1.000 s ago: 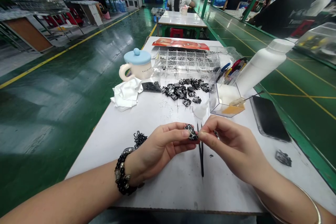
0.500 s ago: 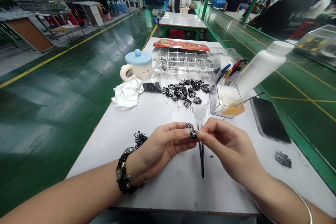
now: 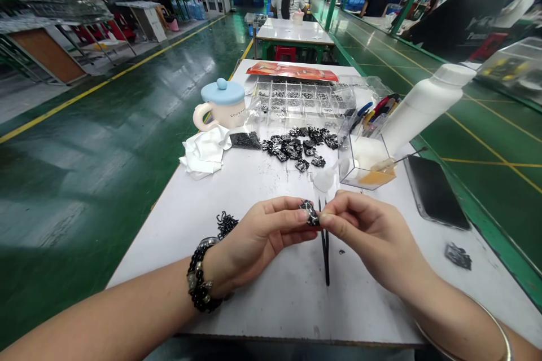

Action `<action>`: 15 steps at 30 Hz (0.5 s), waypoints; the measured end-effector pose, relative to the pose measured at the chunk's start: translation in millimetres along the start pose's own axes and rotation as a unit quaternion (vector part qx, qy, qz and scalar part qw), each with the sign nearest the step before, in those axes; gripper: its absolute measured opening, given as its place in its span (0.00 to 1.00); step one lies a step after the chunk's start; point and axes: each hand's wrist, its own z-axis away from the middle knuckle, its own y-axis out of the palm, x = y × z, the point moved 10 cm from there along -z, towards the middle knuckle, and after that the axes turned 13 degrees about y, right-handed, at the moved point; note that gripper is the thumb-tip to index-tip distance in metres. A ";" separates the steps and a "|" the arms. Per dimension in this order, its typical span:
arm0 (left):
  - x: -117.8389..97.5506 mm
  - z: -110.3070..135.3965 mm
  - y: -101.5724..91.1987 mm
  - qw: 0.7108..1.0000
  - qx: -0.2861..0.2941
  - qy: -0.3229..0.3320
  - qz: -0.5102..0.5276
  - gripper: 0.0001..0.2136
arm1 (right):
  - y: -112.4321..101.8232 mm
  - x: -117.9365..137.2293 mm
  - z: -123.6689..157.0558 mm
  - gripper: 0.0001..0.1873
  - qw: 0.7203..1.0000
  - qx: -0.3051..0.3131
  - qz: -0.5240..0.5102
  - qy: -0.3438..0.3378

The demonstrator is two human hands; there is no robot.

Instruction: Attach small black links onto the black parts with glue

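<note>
Between the thumb and fingers of my left hand [image 3: 266, 231] is a small black-and-silver part [image 3: 310, 212], held over the white table. My right hand [image 3: 364, 231] pinches at that part's right end with thumb and forefinger; whether a tinier piece sits in that pinch is hidden. Black tweezers [image 3: 325, 259] lie on the table between both hands. Just beyond their tips is a small translucent white bottle [image 3: 324, 179]. A pile of similar black-and-silver parts [image 3: 292, 148] lies farther back, and small black curved pieces [image 3: 226, 224] are heaped behind my left wrist.
Behind the pile stands a clear compartment tray [image 3: 296, 102] of tiny pieces. A lidded mug [image 3: 224, 104], white cloth [image 3: 207, 152] and bag of black bits [image 3: 245, 140] are at left. A clear box [image 3: 366, 166], white bottle [image 3: 432, 104] and phone [image 3: 438, 192] are at right.
Almost nothing differs. Both hands stay on the small part, which has turned or shifted very slightly; my right forearm has moved a little to the right.
</note>
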 end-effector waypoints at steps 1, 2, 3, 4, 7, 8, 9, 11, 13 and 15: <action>-0.6 -0.2 0.0 1.000 0.001 0.003 -0.003 0.08 | 1.0 -1.2 -0.3 0.09 1.000 0.011 -0.011 0.008; -1.0 -0.3 0.0 1.000 0.002 0.004 -0.006 0.08 | 1.3 -2.4 -0.6 0.10 1.000 0.016 -0.019 0.013; -1.2 -0.2 0.3 1.000 0.004 0.005 -0.008 0.08 | 0.8 -3.4 -0.8 0.10 0.999 0.016 -0.022 0.017; -1.3 -0.2 0.6 1.000 0.005 0.006 -0.009 0.08 | -0.4 -4.2 -1.0 0.11 1.000 0.011 -0.021 0.018; -1.7 -0.2 1.5 1.000 0.007 0.008 -0.009 0.07 | -4.3 -5.7 -1.0 0.13 1.000 -0.011 -0.014 0.018; -1.5 -0.2 1.4 1.000 0.005 0.008 -0.008 0.07 | -5.0 -6.2 -0.8 0.14 1.000 -0.016 -0.012 0.019; -1.2 -0.2 1.2 1.000 0.003 0.006 -0.008 0.06 | -5.5 -6.7 -0.7 0.14 1.000 -0.020 -0.009 0.021; -0.3 0.0 1.3 1.000 0.001 0.002 -0.003 0.06 | -6.5 -6.4 0.0 0.14 0.999 -0.030 -0.003 0.020; 0.3 0.4 2.3 1.000 0.005 -0.002 0.003 0.06 | -7.6 -4.6 1.1 0.13 0.999 -0.039 -0.004 0.012; 0.7 1.0 3.3 1.000 0.010 -0.005 0.010 0.07 | -7.9 -2.8 2.1 0.11 0.999 -0.043 -0.018 0.002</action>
